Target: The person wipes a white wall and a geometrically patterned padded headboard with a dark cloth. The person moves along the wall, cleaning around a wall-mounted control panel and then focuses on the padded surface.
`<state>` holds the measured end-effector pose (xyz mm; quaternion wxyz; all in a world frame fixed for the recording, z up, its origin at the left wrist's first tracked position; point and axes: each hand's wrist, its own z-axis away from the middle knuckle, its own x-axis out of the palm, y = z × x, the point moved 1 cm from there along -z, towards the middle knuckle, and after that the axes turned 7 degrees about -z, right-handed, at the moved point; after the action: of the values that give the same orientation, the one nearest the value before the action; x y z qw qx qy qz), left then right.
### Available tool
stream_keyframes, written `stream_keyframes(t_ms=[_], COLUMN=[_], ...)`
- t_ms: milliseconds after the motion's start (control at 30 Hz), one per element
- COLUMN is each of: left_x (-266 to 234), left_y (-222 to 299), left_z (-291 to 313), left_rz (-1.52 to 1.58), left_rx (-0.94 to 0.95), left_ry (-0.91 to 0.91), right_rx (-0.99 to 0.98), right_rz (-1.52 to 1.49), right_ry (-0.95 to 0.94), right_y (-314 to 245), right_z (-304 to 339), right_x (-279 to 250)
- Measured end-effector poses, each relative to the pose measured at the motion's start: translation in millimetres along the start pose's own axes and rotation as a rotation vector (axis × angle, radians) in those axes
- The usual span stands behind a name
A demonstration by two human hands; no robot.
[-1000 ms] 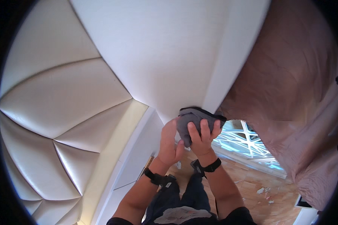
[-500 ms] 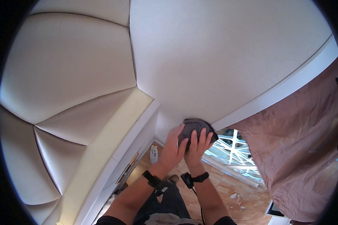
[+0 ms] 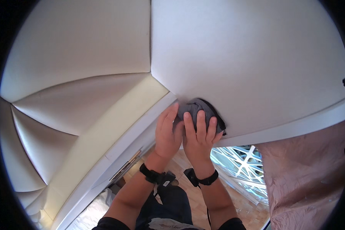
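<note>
The fingers of the right hand (image 3: 198,145) are a little apart and bent over the grey cloth (image 3: 190,111), gripping the bunch against the white panel (image 3: 241,65) just right of centre frame. The left hand (image 3: 166,134) is at the cloth's left side, its fingers close together with their tips near the panel's corner; whether they pinch the cloth, I cannot tell. To handle it well, I would judge, the cloth wants even pressure through the flat of the fingers, its dark loose edge tucked in, and lighter strokes near the corner, so that no fingertip drags bare on the surface. Both wrists wear black bands (image 3: 207,179). Left of the hands, a cream strip (image 3: 107,142) runs down beside the padded wall (image 3: 92,34), which fills the upper left. At lower left lies a crumpled whitish sheet (image 3: 94,211), perhaps a bag; what it may contain does not show. A white lattice (image 3: 243,165) sits right of the hands, with a pinkish curtain (image 3: 306,165) at lower right and the wooden floor (image 3: 197,205) below.
</note>
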<state>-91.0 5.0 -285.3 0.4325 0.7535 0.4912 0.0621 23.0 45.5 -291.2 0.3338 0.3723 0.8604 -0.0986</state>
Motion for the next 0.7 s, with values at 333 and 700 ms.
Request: stream_keyframes(t_ms=[333,700], left_x=[32,20], left_y=[-83,4], left_z=[89,67], left_rz=[0.058,0.177], left_rx=[-0.299,-0.155], left_ry=[-0.129,-0.245], right_rx=[-0.115,0.016], right_rz=[0.049,-0.095], right_ry=[-0.187,-0.094], right_y=[-9,30], right_z=[74,80], right_x=[64,-13])
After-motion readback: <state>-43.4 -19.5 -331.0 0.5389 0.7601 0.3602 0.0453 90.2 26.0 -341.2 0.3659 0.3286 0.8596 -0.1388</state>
